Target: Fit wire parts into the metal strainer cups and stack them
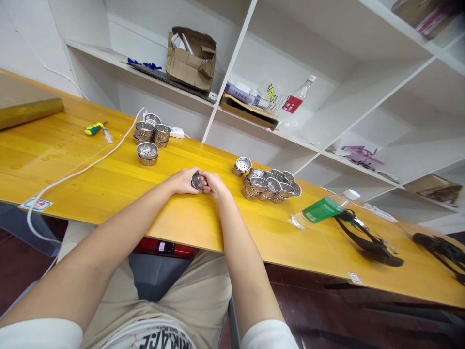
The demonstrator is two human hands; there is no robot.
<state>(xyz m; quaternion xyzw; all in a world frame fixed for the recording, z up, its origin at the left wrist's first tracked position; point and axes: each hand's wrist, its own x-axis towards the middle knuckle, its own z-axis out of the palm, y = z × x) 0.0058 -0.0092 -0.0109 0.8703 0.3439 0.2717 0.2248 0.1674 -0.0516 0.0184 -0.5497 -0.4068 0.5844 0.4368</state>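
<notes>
A small perforated metal cup [197, 181] is held between my hands above the yellow table [181, 220], its round face tilted toward the camera. My left hand [185, 181] wraps round its left side. On its right side, my right hand [212, 183] grips the rim with curled fingers. To the left stand short stacks of similar metal cups [147, 153]. On the right, a larger cluster of stacked cups [271, 186] sits close together, with another small stack [242, 166] just left of it.
A green-labelled bottle [324, 209] and a black strapped headset [366, 240] are at the right. A white cable [83, 168], a yellow-green screwdriver [95, 128] and a cardboard box [31, 102] lie at the left. White shelves [232, 63] rise behind the table.
</notes>
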